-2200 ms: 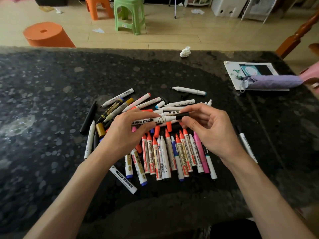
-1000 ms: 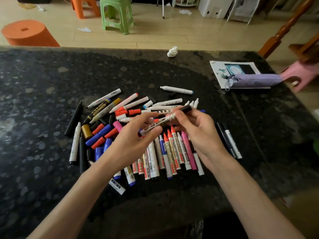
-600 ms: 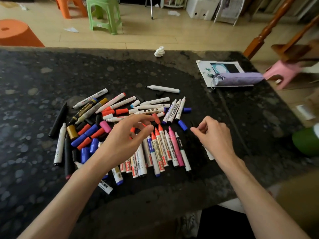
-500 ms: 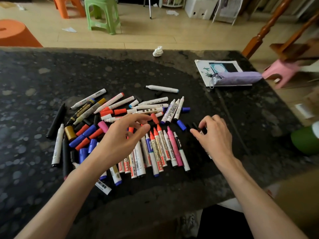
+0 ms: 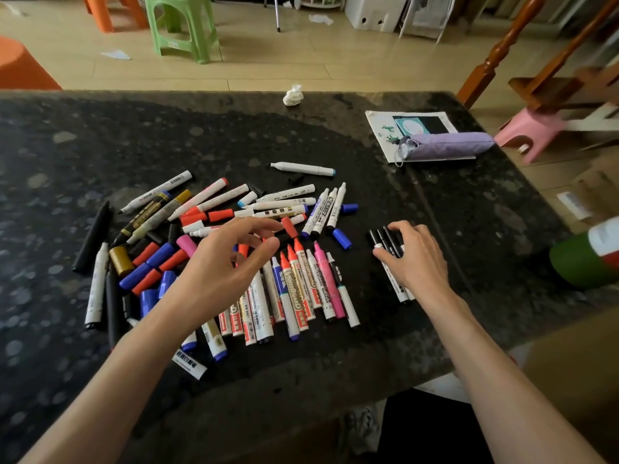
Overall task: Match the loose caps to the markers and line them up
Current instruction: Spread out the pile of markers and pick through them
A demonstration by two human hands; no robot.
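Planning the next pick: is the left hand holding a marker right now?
No, the left hand hovers above the marker pile with fingers spread and nothing between them.

Hands: two, left hand [image 5: 221, 262] and right hand [image 5: 413, 259].
Black-capped markers [image 5: 385, 237] at the right hand: three caps show, perhaps a fourth hidden by the fingers.
Slanted white markers [image 5: 323, 209] side by side: three.
Pink marker [image 5: 326, 279]: one.
Blue caps [image 5: 341, 238] lying to the right of the pile: two.
Gold cap [image 5: 120, 260]: one.
Pink cap [image 5: 186, 244]: one.
Crumpled paper [image 5: 293, 94]: one.
Purple pouch [image 5: 445, 145]: one.
Green stool [image 5: 182, 25]: one.
Pink stool [image 5: 532, 128]: one.
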